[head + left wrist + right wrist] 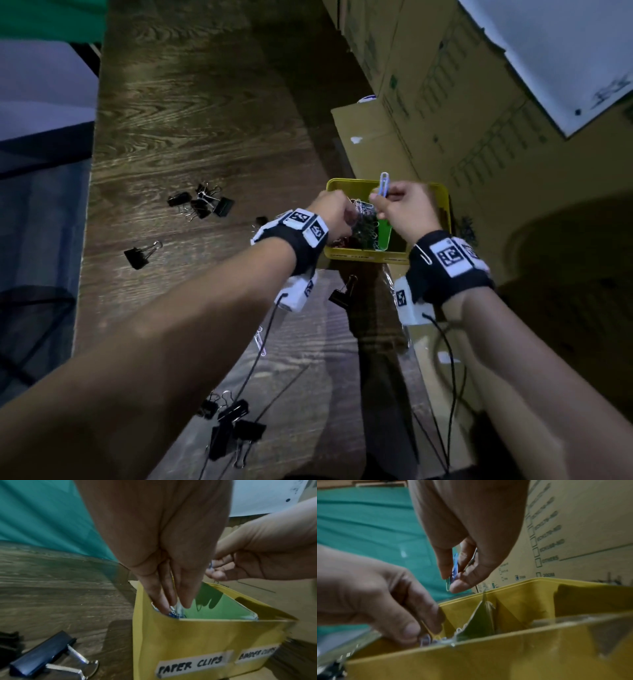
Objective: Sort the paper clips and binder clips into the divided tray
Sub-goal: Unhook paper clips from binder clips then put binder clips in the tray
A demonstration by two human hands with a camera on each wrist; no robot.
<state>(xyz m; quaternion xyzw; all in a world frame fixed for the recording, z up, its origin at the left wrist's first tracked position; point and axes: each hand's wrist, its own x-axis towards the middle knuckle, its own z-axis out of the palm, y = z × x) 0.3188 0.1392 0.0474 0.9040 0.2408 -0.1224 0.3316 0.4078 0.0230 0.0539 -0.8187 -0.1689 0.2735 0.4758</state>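
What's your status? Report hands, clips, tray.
Right hand pinches blue paper clip above yellow tray. Left hand picks clips in paper-clip side. Binder clips on table.

The head view looks steeply down over both forearms at the hands above the tray [442, 192]; each wrist view sits close behind its own fingers, facing forward, and both share the tray and the opposite hand

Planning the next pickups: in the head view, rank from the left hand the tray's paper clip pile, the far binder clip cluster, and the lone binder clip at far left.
From the left hand:
1. Paper clip pile, in the tray under its fingers.
2. Binder clip cluster, to its left.
3. Lone binder clip, farther left and nearer the person.
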